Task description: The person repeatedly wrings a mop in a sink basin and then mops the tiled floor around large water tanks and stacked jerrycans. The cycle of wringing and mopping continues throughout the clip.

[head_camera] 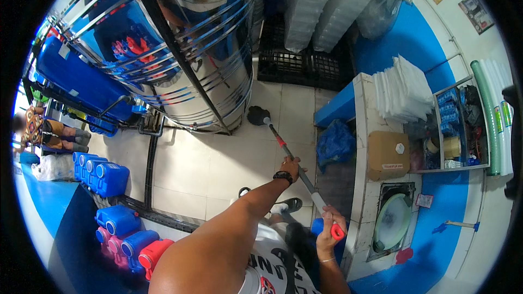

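Note:
Both of my hands grip the grey pole of a long-handled mop point(303, 177). My left hand point(290, 168), with a dark watch at its wrist, is wrapped around the middle of the pole. Near the upper end, my right hand point(330, 228) closes around the pale grip just beside its red end cap point(337, 232). The dark, fluffy mop head point(258, 115) rests on the cream tiled floor point(233, 159), close to the base of a large shiny steel tank point(212, 85). My sandalled foot point(291, 205) stands below the pole.
Blue jugs point(112, 179) stand at left, with a red jug point(155, 255) nearer. A black pallet point(302, 65) bears plastic-wrapped stacks point(308, 8). Along the right runs a tiled counter point(361, 196) with a cardboard box point(388, 155) and a basin point(392, 220). Another person point(49, 130) stands far left.

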`<state>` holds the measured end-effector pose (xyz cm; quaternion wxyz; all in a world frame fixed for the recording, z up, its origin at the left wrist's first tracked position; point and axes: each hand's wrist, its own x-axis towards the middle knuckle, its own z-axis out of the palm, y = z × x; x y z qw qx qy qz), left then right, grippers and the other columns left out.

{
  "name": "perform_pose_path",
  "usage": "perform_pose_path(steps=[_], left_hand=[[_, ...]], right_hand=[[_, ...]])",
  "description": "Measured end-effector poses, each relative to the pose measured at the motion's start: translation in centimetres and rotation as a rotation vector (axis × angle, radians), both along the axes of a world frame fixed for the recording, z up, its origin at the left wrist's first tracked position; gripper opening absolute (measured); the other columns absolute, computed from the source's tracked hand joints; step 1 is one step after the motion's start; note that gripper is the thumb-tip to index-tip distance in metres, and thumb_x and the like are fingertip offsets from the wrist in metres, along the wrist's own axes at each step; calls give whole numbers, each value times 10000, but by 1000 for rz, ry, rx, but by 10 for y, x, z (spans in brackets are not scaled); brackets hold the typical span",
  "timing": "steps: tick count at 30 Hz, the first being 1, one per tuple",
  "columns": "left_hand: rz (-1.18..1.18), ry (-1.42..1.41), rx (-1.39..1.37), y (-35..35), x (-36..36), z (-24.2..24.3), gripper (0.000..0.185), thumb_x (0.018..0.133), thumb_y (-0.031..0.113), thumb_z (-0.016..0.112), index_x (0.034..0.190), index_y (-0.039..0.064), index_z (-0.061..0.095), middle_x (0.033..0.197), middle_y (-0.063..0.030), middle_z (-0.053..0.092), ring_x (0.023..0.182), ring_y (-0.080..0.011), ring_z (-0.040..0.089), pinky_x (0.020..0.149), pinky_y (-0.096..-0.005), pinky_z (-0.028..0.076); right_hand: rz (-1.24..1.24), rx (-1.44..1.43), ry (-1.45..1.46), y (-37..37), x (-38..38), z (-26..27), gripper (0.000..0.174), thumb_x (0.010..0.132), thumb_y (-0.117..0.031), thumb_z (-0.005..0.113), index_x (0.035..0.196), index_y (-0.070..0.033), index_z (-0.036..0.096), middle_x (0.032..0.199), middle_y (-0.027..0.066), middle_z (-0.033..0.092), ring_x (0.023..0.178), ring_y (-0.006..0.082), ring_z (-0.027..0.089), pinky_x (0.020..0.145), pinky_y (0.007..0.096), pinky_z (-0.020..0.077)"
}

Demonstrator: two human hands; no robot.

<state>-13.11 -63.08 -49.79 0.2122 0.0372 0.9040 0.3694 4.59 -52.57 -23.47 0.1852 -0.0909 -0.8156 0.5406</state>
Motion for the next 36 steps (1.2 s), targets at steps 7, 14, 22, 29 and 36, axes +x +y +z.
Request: perform_pose_path(steps=[7, 14, 22, 29, 36], left_hand=[[-239, -75, 23, 65, 17, -15, 640, 901, 533, 715, 1364, 122, 550, 1364, -285, 510, 1316, -454, 481, 1065, -549, 445], [-701, 61, -118, 100, 54, 18, 436, 914, 332, 681, 1313, 165, 618, 1333, -192, 570, 1344, -391, 503, 1045, -635, 423], [-855, 13, -241, 136, 48, 24, 405, 954, 318, 652, 1319, 144, 622, 1396, -222, 534, 1294, -415, 558, 1049, -714, 383], [-601, -133, -110, 119, 19, 30, 656, 943, 440, 677, 1504, 183, 456, 1566, -238, 381, 1385, -427, 484, 1107, -646, 395], [-579, 3, -230, 80, -44, 77, 785, 869, 476, 767, 1539, 254, 423, 1596, -224, 330, 1413, -434, 442, 1129, -589, 400]], right_hand=[[-186, -6, -56, 5, 17, 20, 133, 1014, -101, 614, 971, 24, 630, 1060, 180, 710, 1011, 265, 667, 915, 396, 521], [-213, 36, -164, 39, 75, 34, 105, 998, -38, 597, 947, 49, 626, 1068, 183, 701, 1064, 295, 660, 971, 433, 503], [-455, -291, -130, 75, 94, -4, 325, 1017, -276, 564, 987, 38, 646, 1163, 219, 682, 1247, 312, 586, 1053, 456, 430], [-325, -208, -93, 104, 41, -98, 195, 1016, -172, 626, 1016, 20, 663, 1231, 199, 681, 1231, 293, 615, 1072, 419, 430], [-165, -356, -95, 89, -67, -152, 178, 1011, -157, 649, 1041, 17, 669, 1266, 195, 670, 1301, 300, 580, 1093, 392, 435]])
